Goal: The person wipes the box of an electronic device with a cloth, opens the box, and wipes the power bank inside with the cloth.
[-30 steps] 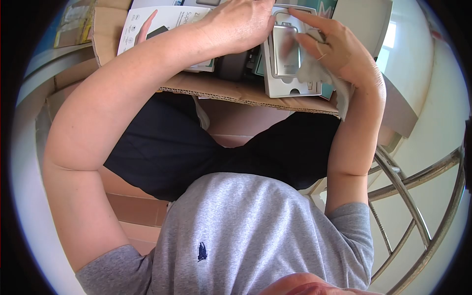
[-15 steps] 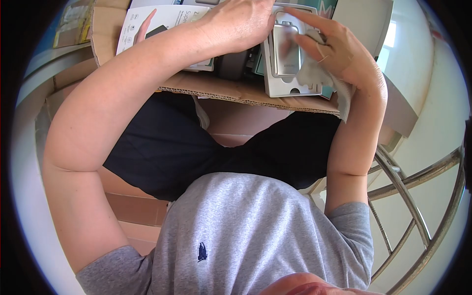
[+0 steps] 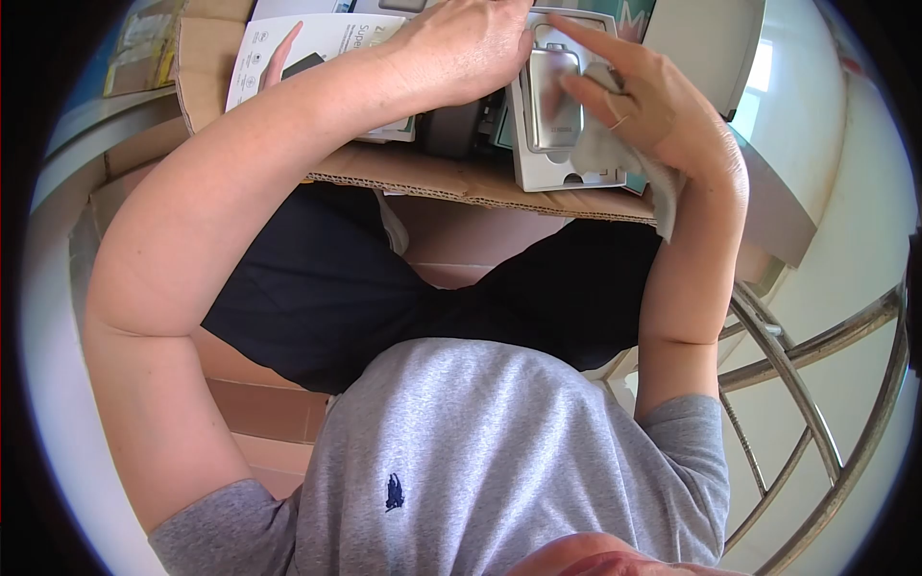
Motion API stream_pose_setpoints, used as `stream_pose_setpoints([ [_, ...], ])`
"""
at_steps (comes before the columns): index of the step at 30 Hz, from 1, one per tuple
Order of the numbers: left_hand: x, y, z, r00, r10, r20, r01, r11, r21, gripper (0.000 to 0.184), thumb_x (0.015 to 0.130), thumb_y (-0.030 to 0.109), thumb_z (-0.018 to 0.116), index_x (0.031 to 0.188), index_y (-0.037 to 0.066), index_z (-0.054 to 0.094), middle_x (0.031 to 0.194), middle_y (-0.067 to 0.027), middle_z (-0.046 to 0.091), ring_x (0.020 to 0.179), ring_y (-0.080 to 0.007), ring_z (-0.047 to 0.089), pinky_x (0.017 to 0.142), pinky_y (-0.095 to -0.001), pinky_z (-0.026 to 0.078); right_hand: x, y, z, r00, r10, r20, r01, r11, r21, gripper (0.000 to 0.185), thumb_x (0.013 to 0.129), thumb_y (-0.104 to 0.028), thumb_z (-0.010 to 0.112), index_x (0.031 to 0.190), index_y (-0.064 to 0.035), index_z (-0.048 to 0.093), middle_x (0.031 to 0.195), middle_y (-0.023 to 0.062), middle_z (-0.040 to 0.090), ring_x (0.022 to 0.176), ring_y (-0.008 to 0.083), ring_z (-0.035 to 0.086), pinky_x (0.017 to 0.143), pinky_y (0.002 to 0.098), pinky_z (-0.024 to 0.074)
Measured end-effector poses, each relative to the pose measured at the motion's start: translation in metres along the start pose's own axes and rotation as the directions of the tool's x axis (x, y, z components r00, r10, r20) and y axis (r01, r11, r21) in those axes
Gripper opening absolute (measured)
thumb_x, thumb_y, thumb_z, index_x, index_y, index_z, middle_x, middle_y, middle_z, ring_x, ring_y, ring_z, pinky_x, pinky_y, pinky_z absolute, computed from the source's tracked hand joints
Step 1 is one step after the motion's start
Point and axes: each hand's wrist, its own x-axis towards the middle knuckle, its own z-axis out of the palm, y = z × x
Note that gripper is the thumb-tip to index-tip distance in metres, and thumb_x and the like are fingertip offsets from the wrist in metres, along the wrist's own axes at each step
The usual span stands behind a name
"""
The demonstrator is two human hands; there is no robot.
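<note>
A shiny silver rectangular device lies in a white open box. My right hand is over the box's right side, with a pale grey cloth held in its curled fingers and hanging down past the wrist. Its index finger and thumb stretch out over the device. At the box's upper left corner is my left hand, curled closed; the top edge of the view cuts off its fingertips, so what they grip is hidden.
Everything rests on a brown cardboard box. Under my left forearm is a white printed package, beside a black object. A large pale box stands at the right. Metal railings curve along the lower right.
The white box has shifted very slightly to the left. My right hand has moved a little left with the cloth, and its thumb is further over the device. My left hand hardly moves.
</note>
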Motion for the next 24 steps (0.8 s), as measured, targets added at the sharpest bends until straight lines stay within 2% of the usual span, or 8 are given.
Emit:
stream_pose_setpoints([
  [5,0.002,-0.01,0.006,0.994,-0.041,0.102,0.041,0.999,0.002,0.017,0.097,0.009,0.048,0.101,-0.006,0.041,0.07,-0.0286,0.063,0.06,-0.0481,0.066,0.051,-0.0537,0.054,-0.006,-0.009,-0.002,1.0,-0.007,-0.03,0.004,0.995,-0.104,0.044,0.095,-0.019,0.07,0.139,-0.0198,0.066,0.086,0.0104,0.067,0.063,0.0203,0.051,0.061,0.0348,0.0461],
  [11,0.001,0.0,-0.004,0.983,-0.1,0.152,0.107,0.993,-0.04,0.019,0.098,0.01,0.048,0.104,-0.006,0.04,0.071,-0.0283,0.064,0.061,-0.0485,0.067,0.049,-0.0532,0.053,-0.005,0.0,0.003,0.996,-0.038,-0.082,0.037,0.999,-0.012,0.043,0.095,-0.019,0.071,0.138,-0.018,0.067,0.083,0.0091,0.068,0.06,0.0194,0.05,0.059,0.0337,0.045],
  [15,-0.006,0.001,-0.007,0.982,-0.126,0.142,0.12,0.992,0.047,0.018,0.098,0.009,0.049,0.098,-0.008,0.054,0.077,-0.0265,0.07,0.063,-0.0412,0.071,0.055,-0.0474,0.058,-0.01,-0.01,0.004,0.989,0.146,-0.027,-0.149,0.981,-0.127,0.034,0.096,-0.019,0.065,0.129,-0.0138,0.071,0.078,0.0139,0.073,0.061,0.0308,0.068,0.063,0.0438,0.0546],
  [16,-0.005,0.0,-0.007,0.985,-0.106,0.137,0.099,0.993,0.059,0.018,0.098,0.009,0.049,0.098,-0.008,0.054,0.077,-0.0265,0.07,0.063,-0.0412,0.071,0.055,-0.0474,0.058,-0.011,-0.008,0.002,0.988,0.143,-0.052,-0.148,0.98,-0.13,0.034,0.096,-0.019,0.065,0.129,-0.0138,0.071,0.078,0.0139,0.073,0.061,0.0308,0.068,0.063,0.0438,0.0546],
  [20,-0.002,-0.002,-0.008,0.958,-0.143,0.247,0.153,0.988,-0.022,0.016,0.1,0.008,0.047,0.103,-0.007,0.052,0.079,-0.0272,0.07,0.063,-0.0436,0.07,0.052,-0.0464,0.06,-0.01,0.003,0.0,0.982,0.18,-0.06,-0.186,0.976,-0.116,0.039,0.096,-0.02,0.07,0.134,-0.0162,0.069,0.078,0.0068,0.07,0.057,0.0197,0.052,0.06,0.0348,0.0481],
  [21,-0.001,-0.001,-0.008,0.963,-0.128,0.238,0.133,0.991,-0.005,0.016,0.1,0.008,0.047,0.103,-0.007,0.052,0.079,-0.0272,0.07,0.063,-0.0436,0.07,0.052,-0.0464,0.06,-0.01,0.004,0.002,0.982,0.17,-0.087,-0.18,0.976,-0.119,0.039,0.096,-0.02,0.07,0.134,-0.0162,0.069,0.078,0.0068,0.07,0.057,0.0197,0.052,0.06,0.0348,0.0481],
  [24,0.001,0.0,-0.009,0.95,-0.185,0.251,0.182,0.983,0.037,0.015,0.101,0.01,0.048,0.107,-0.003,0.052,0.083,-0.027,0.071,0.063,-0.0454,0.069,0.051,-0.046,0.061,-0.007,0.004,0.01,0.985,0.149,-0.086,-0.163,0.968,-0.19,0.043,0.095,-0.022,0.071,0.138,-0.0163,0.067,0.084,0.01,0.074,0.061,0.0233,0.064,0.067,0.0343,0.0554],
])
